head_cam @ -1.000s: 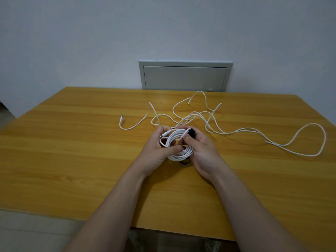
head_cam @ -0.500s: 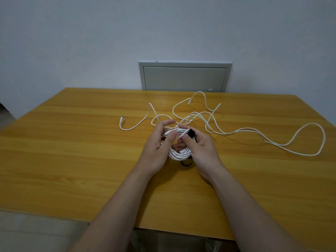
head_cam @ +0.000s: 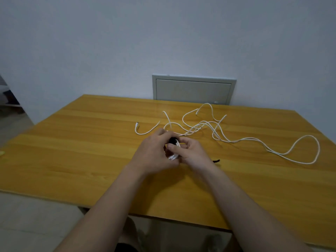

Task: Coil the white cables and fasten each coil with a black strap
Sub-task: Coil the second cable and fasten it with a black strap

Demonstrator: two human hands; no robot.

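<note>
Fastening judged to be the step in hand. Clamped the coil point(head_cam: 173, 156) of white cable between left hand point(head_cam: 154, 151) and right hand point(head_cam: 193, 154), with the fingers of both curled tightly round it and neither opened. Noted at the top of the grip, between the two hands: black strap point(head_cam: 172, 140), laid over the bundle. Could not determine which fingers pinched its end. Held low over the wooden table point(head_cam: 81, 142), about mid-surface; contact with the top not determinable.

Judged advisable for a sound result:
- To keep the turns squeezed flat with the left hand.
- To draw the strap snug across all turns with the right hand.
- To press the free end onto itself before any release.

Risk judged: turns springing out if pressure was relaxed early.

Counted:
- One coil, inside the grip.
- One strap on it.
- One further black strip point(head_cam: 216, 160), probably a second strap, lying just right of the grip.
- Loose white cables point(head_cam: 236, 141), tangled, spread beyond and to the right of the grip; probably two, not certain.
- Two hands.
- One grey wall panel point(head_cam: 192, 90), far beyond the grip.
</note>
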